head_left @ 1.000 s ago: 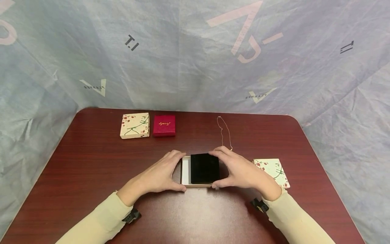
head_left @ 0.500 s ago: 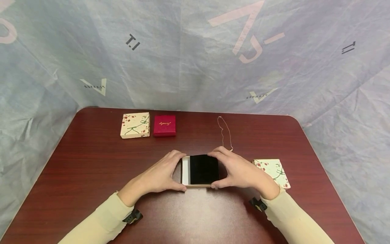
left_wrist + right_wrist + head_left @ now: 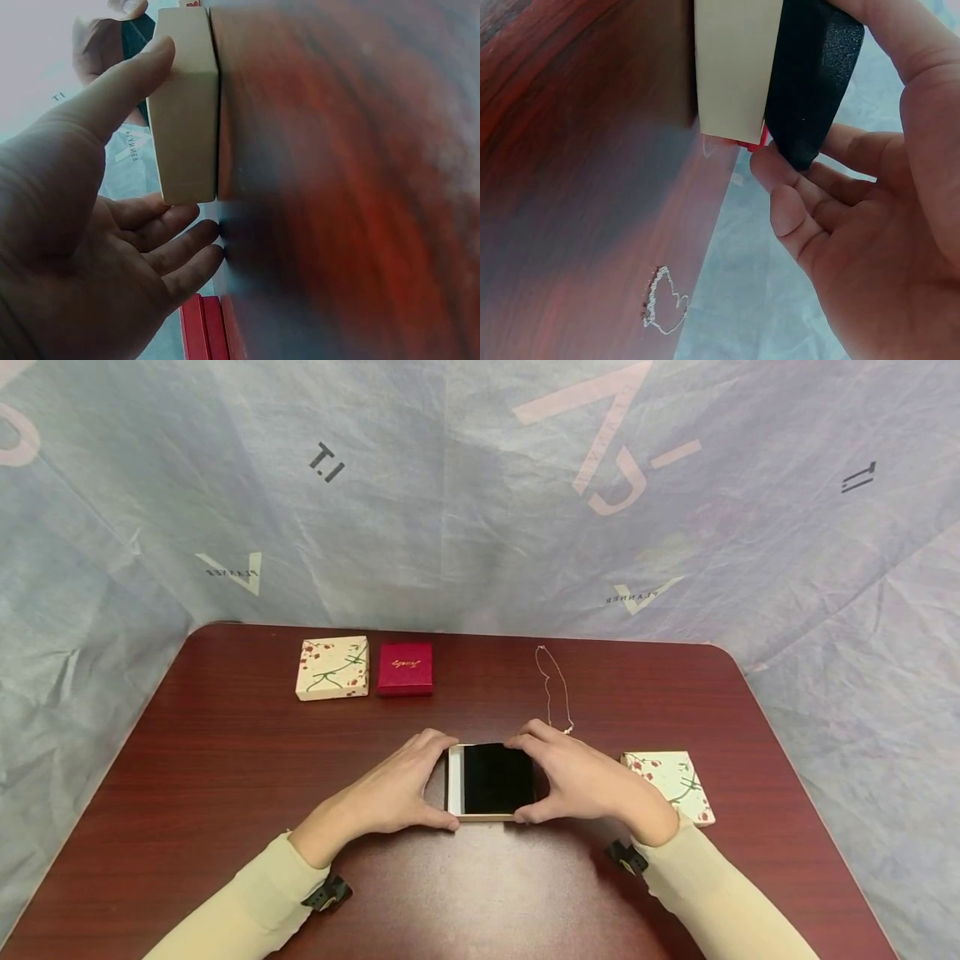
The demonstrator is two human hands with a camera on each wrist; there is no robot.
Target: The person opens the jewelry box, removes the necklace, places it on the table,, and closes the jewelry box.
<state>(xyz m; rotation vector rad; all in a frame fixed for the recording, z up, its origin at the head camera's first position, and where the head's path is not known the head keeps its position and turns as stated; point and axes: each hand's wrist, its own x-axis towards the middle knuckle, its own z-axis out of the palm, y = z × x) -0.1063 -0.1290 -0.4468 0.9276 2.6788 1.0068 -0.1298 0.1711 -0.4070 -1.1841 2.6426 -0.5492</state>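
An open cardboard box base with a white inside sits on the table in front of me. My left hand grips its left end, thumb on the near wall and fingertips at the far one. A black velvety pad covers most of the box opening, leaving a white strip at the left. My right hand pinches this pad between thumb and fingers at its right side. In the right wrist view the pad stands tilted against the box's tan wall, partly outside the rim.
A fine chain necklace lies beyond my right hand. The floral lid rests by my right forearm, partly hidden. At the back left are a floral box and a red box. A grey cloth backdrop hangs behind the table.
My right hand has shifted slightly left with the black pad, which lies lower and flatter over the box, and the white strip is narrower. The left hand has stayed in place.
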